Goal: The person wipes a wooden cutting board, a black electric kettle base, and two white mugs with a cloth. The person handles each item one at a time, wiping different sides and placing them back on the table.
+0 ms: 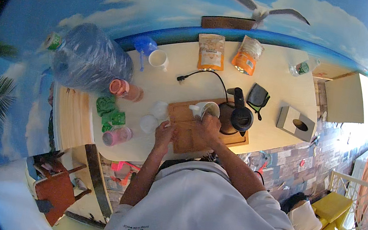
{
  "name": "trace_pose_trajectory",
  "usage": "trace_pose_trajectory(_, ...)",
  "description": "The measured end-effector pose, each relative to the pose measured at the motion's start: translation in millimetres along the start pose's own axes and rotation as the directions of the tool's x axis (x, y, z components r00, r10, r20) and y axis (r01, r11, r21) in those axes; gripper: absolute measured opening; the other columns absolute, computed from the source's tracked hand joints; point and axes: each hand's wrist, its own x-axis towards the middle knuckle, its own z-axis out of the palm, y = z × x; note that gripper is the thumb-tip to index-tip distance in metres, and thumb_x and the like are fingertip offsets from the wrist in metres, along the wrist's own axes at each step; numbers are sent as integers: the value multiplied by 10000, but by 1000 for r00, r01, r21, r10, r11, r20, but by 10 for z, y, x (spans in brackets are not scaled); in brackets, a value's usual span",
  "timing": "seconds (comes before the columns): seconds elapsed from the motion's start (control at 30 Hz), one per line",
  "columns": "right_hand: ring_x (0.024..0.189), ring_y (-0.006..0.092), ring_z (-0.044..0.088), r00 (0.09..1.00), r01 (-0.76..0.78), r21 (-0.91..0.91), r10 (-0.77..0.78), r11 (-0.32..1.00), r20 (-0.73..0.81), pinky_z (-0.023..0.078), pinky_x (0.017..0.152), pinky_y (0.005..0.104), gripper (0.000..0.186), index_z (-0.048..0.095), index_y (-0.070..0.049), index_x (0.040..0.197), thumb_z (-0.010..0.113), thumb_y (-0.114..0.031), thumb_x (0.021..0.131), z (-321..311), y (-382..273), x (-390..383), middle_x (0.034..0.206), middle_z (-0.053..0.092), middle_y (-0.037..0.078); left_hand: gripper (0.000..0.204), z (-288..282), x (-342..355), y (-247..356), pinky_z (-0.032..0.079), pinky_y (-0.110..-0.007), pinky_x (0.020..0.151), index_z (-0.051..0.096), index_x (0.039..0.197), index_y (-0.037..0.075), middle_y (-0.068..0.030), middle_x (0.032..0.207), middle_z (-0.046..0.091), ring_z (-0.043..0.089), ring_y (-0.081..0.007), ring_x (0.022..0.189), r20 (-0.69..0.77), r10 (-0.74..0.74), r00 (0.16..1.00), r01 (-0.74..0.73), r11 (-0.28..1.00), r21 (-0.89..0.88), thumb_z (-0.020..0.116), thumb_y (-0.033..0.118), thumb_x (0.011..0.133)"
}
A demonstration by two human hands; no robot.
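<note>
My right hand (211, 128) is at the near side of a white cup (199, 109), its bent fingers over the rim. Whatever those fingers hold is hidden or too small to name. The cup stands on a brown wooden tray (180, 136). Close to the tray's left edge is my left hand (164, 134), fingers drawn together near a small pale bit I cannot make out. A dark electric kettle (236, 116) stands on the tray just right of the cup. Clear round plastic lids or dishes (148, 123) lie beyond my left hand.
Left on the table are a big water jug (91, 59), a pink bottle (117, 137), an orange-pink bottle (125, 90) and a green bag (109, 113). Two pouches (211, 52) and a white mug (158, 59) stand at the back. A tissue box (296, 123) sits right.
</note>
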Motion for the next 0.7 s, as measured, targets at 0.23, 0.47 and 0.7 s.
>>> trace_pose_trajectory(0.23, 784, 390, 729, 992, 29, -184, -51, 983, -116, 585, 645, 499, 303, 695, -36, 853, 746, -335, 850, 127, -152, 97, 825, 717, 203, 567, -393, 305, -210, 542, -328, 647, 489, 1375, -17, -89, 1023, 706, 698, -187, 845, -15, -6, 1000, 5, 992, -125, 716, 184, 896)
trace_pose_trajectory(0.47, 849, 380, 733, 994, -107, -73, 109, 992, 25, 599, 707, 500, 340, 674, -27, 1025, 778, -281, 825, 257, -315, 318, 954, 728, 185, 561, -529, 334, -291, 547, -326, 644, 511, 1347, -4, -89, 995, 703, 699, -183, 845, 12, -56, 998, 57, 991, -125, 740, 171, 866)
trace_pose_trajectory(0.7, 881, 355, 736, 994, -66, -6, 67, 998, 85, 609, 723, 491, 397, 645, -6, 1104, 791, -215, 800, -43, -355, 136, 913, 725, 199, 457, -728, 453, -172, 548, -317, 657, 588, 1261, -9, -90, 933, 704, 700, -185, 824, -120, 47, 992, -50, 998, -24, 732, 176, 870)
